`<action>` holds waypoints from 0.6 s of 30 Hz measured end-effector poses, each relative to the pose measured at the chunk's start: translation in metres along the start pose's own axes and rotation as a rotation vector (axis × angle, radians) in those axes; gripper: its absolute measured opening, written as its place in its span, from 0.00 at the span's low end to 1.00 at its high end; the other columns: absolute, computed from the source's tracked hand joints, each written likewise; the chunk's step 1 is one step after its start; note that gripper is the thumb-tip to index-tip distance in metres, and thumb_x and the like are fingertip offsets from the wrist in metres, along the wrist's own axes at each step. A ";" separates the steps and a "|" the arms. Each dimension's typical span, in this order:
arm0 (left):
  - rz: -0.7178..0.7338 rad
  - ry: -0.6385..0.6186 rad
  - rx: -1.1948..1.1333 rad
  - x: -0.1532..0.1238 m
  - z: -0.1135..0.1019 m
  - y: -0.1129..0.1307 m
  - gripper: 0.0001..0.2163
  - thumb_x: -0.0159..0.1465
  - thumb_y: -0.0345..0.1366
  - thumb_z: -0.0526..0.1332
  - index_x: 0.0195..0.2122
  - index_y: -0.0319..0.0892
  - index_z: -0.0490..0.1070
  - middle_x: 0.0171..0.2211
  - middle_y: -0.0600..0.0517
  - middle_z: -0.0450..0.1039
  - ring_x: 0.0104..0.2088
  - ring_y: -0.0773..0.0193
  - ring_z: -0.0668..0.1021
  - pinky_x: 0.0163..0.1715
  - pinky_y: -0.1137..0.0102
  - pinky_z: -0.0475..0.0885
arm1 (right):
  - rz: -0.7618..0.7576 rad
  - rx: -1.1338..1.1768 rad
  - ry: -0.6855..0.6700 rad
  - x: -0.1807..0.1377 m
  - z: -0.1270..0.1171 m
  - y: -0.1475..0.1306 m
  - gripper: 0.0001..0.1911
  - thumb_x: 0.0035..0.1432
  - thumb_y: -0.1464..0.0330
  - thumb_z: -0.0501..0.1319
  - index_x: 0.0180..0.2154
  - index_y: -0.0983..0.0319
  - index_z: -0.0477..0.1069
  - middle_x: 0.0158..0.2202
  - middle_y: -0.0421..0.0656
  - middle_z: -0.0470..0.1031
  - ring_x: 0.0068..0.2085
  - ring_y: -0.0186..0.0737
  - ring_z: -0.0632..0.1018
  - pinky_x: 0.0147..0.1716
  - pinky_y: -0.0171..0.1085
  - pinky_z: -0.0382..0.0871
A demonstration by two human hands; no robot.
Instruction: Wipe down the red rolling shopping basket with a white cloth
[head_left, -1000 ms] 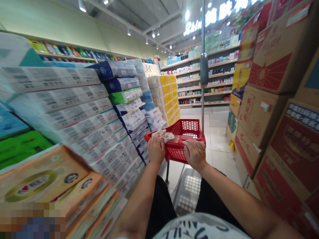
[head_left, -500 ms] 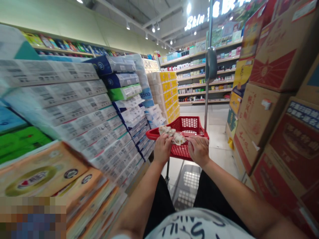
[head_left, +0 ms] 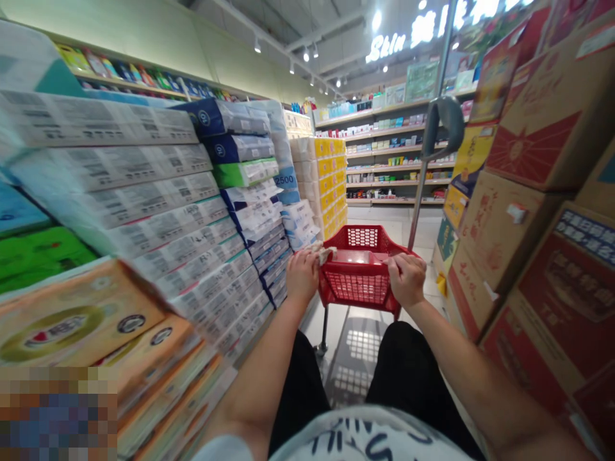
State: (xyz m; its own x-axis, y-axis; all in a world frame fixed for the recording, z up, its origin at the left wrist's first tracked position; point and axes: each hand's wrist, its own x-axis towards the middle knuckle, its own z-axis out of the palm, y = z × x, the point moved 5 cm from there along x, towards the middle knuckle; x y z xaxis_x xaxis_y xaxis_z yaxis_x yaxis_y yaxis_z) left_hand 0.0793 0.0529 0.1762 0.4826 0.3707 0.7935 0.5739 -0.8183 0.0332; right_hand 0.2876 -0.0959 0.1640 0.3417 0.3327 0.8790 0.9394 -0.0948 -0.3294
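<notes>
A red plastic shopping cart (head_left: pixel 355 288) with perforated walls stands in front of my legs. My left hand (head_left: pixel 302 276) is closed at its left near corner, holding a crumpled off-white piece, perhaps cloth (head_left: pixel 328 253); most of that piece is hidden by the hand. Curled over the cart's right near corner is my right hand (head_left: pixel 407 279). Inside the basket, along the near side, a pale pinkish flat surface shows. A metal pole (head_left: pixel 420 205) with a grey loop handle (head_left: pixel 442 128) rises beside the cart's right side.
Stacked tissue packs (head_left: pixel 158 192) line the left, with orange packs (head_left: pixel 81 320) nearest me. Yellow-and-white packs (head_left: pixel 331 186) stand farther on. Cardboard cartons (head_left: pixel 504 224) are piled on the right. Shelves (head_left: pixel 384 153) of small goods cross the far end of the tiled aisle.
My hands have moved apart to the cart's two near corners. The off-white piece, spread between them before, is now bunched at my left hand. The pole leans farther right in view.
</notes>
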 end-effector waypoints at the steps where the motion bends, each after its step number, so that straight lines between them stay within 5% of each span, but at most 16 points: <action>1: 0.006 0.000 -0.007 0.000 0.001 0.003 0.13 0.67 0.34 0.52 0.49 0.44 0.71 0.51 0.45 0.71 0.55 0.53 0.69 0.56 0.54 0.63 | 0.014 0.007 0.003 0.002 -0.001 0.006 0.17 0.63 0.67 0.51 0.26 0.60 0.72 0.27 0.40 0.74 0.34 0.39 0.72 0.44 0.41 0.57; 5: 0.193 -0.061 -0.098 0.000 0.008 0.028 0.15 0.67 0.35 0.53 0.54 0.45 0.68 0.55 0.47 0.68 0.58 0.55 0.66 0.59 0.55 0.60 | 0.044 0.054 -0.003 0.010 -0.007 0.029 0.19 0.63 0.65 0.50 0.22 0.60 0.70 0.24 0.40 0.72 0.32 0.38 0.72 0.42 0.40 0.58; 13: 0.040 -0.113 -0.127 0.010 0.001 0.018 0.13 0.68 0.37 0.52 0.50 0.44 0.71 0.43 0.48 0.74 0.46 0.58 0.73 0.52 0.58 0.67 | 0.026 0.123 0.004 0.012 -0.029 0.044 0.20 0.63 0.65 0.50 0.23 0.59 0.72 0.25 0.40 0.73 0.31 0.38 0.72 0.42 0.40 0.59; 18: 0.163 -0.016 -0.106 -0.020 -0.022 0.061 0.15 0.66 0.35 0.55 0.53 0.48 0.70 0.49 0.46 0.70 0.53 0.53 0.70 0.53 0.54 0.64 | -0.031 0.052 0.106 -0.001 -0.040 0.050 0.18 0.63 0.66 0.50 0.24 0.59 0.71 0.25 0.41 0.73 0.32 0.40 0.72 0.42 0.41 0.60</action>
State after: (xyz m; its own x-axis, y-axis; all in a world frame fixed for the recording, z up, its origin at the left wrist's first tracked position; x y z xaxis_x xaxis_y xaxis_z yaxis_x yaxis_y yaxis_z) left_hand 0.0899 -0.0138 0.1757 0.5744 0.2353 0.7840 0.4148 -0.9094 -0.0311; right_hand 0.3351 -0.1385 0.1608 0.3162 0.2336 0.9195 0.9478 -0.0360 -0.3168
